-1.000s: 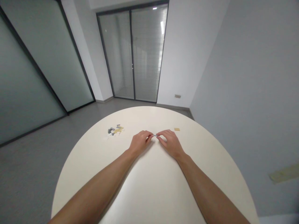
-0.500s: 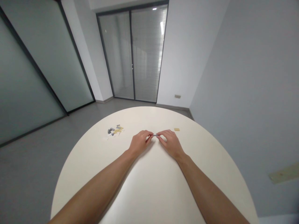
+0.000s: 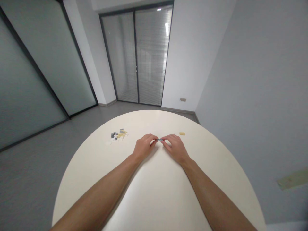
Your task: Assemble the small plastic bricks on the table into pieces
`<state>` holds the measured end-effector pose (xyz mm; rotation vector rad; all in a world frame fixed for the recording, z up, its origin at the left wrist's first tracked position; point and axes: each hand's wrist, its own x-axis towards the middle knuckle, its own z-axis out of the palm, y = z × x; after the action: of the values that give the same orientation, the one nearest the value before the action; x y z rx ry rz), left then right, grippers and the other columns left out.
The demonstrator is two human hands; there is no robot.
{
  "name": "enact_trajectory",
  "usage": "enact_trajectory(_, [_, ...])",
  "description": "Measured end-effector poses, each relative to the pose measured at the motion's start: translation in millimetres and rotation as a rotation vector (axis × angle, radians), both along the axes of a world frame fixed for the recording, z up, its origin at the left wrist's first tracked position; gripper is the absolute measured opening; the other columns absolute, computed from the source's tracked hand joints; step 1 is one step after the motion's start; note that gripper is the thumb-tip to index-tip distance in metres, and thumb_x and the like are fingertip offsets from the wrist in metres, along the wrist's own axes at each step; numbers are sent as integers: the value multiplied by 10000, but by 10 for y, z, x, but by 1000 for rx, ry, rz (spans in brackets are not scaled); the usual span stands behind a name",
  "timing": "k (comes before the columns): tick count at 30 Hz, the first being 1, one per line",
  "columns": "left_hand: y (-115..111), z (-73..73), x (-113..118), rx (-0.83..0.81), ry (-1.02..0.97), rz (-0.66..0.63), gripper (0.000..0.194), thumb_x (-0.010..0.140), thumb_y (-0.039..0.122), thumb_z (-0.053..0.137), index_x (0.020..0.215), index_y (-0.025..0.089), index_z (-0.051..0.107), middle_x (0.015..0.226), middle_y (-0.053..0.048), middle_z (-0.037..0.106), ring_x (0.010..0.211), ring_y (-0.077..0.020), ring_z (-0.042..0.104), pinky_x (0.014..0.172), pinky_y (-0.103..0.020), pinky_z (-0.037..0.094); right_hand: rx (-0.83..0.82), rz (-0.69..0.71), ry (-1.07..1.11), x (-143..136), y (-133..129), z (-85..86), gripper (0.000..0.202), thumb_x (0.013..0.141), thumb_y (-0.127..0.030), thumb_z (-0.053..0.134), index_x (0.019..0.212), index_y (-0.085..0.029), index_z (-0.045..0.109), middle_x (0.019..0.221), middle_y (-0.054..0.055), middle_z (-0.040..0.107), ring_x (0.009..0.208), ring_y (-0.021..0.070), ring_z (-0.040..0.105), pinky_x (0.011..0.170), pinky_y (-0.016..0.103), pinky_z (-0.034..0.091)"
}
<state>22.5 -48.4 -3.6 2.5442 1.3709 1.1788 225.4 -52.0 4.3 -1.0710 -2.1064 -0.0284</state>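
Note:
Between my two hands, just above the table or touching it, is a small grey toy brick piece (image 3: 159, 139); its details are too small to make out. My left hand (image 3: 145, 146) pinches its left end between thumb and fingertips. The right end is pinched the same way by my right hand (image 3: 175, 147). Fingertips cover most of the piece. A flat yellow piece (image 3: 182, 133) lies on the table just beyond my right hand. To the left of my left hand is a loose pile of small grey, yellow and white bricks (image 3: 119, 134).
Both forearms rest over a round white table (image 3: 154, 195), whose curved edge runs around the far side and both flanks. Past it are a glass door (image 3: 137, 57), a white wall with a socket (image 3: 183, 99), and a frosted glass partition (image 3: 45, 57) on the left.
The grey piece has turned slightly between my fingertips, and my right fingertips have shifted a touch to the left. Everything on the table lies as before.

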Motion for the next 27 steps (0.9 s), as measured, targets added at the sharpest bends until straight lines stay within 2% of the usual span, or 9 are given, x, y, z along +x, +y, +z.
enact_trajectory(19, [-17, 33, -1, 30, -23, -18, 104, 955, 257, 560, 1010, 238, 646, 954, -4, 702, 929, -148, 635, 783, -262, 500, -38, 7, -16, 8, 5, -2, 120, 943, -307, 604, 1003, -241, 685, 1017, 47, 736, 993, 232, 622, 897, 399, 443])
enact_trajectory(27, [21, -18, -4, 65, -39, -37, 85, 950, 260, 574, 984, 233, 647, 927, 1, 698, 903, -146, 636, 736, -255, 508, -14, 9, -8, 15, 18, -27, 115, 943, -297, 610, 1019, -230, 665, 1032, 40, 728, 1002, 229, 619, 909, 403, 444])
